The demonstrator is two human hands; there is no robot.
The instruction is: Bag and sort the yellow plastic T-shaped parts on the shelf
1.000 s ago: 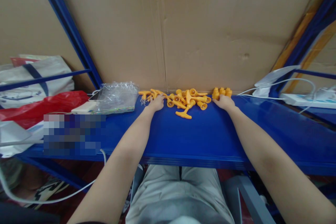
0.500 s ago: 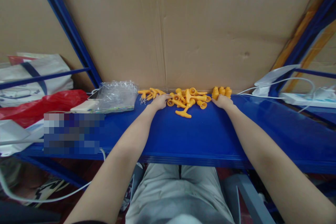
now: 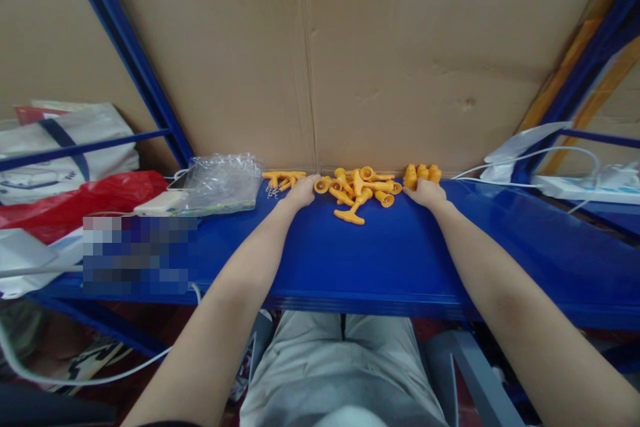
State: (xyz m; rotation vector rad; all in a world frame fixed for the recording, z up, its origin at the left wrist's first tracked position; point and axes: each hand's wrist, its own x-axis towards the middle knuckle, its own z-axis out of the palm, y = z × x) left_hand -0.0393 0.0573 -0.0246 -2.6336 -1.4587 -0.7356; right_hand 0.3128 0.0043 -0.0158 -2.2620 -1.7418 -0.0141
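Well left of the yellow pile (image 3: pixel 359 181), a clear plastic bag (image 3: pixel 223 183) sits just beside the handles (image 3: pixel 283 176) with metal spirals (image 3: pixel 273 192); a spiral's tip could snag the plastic if the two were pushed together. Just left of the pile, the left hand (image 3: pixel 301 193) has its fingertips at a flared cap (image 3: pixel 321 186); I cannot tell whether it grips, and a weak hold could let that round piece roll. The pile itself lies crisscrossed on the bench (image 3: pixel 370 263), so pulling a lower piece could make it slump, and the T-shaped handle (image 3: pixel 349 217) at its front could be knocked aside. Right of the pile, the right hand (image 3: pixel 427 194) is against three upright caps (image 3: pixel 423 173); its fingers are too hidden to judge their closure, but a careless nudge could topple the row.
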